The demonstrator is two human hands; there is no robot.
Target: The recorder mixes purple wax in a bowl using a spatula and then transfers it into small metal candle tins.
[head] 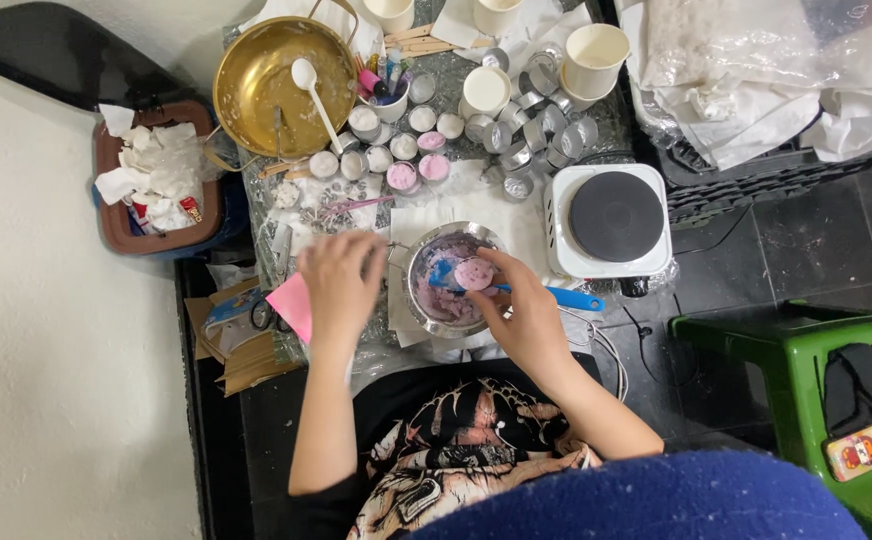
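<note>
**Inspector:** Report the right hand.

**Assistant:** The right hand [528, 305] sits at centre frame, over the right rim of a small steel bowl smeared with pink and purple wax [446, 278]. Its fingertips pinch a small round pink wax disc [474, 273] above the bowl's inside. A blue-handled spatula [566, 296] runs under the same hand, its blade end inside the bowl and its handle pointing to the right; whether the hand grips it too, I cannot tell.

**Inspector:** And the left?

**Assistant:** The left hand [341, 285] is just left of the bowl, blurred. Its fingers are loosely curled, and I cannot tell whether they hold anything. A pink paper square [291, 305] shows at its lower left edge, touching or just under the hand.

**Inspector:** Surroundings?

**Assistant:** The bowl rests on white paper [521, 225] at mid-frame. To its right stands a white single-plate electric hob with a dark round plate [611, 218]. Above the bowl lies a cluster of small metal tealight cups [411, 150], some filled white, some pink, with empty ones to the right of them. At upper left sits a large brass-coloured pan [281, 85] with a white spoon [314, 95] in it. White paper cups [594, 58] stand at the top. A brown bin holding crumpled tissues [156, 185] is at the left edge, and a green plastic stool [826, 390] is at lower right.
</note>
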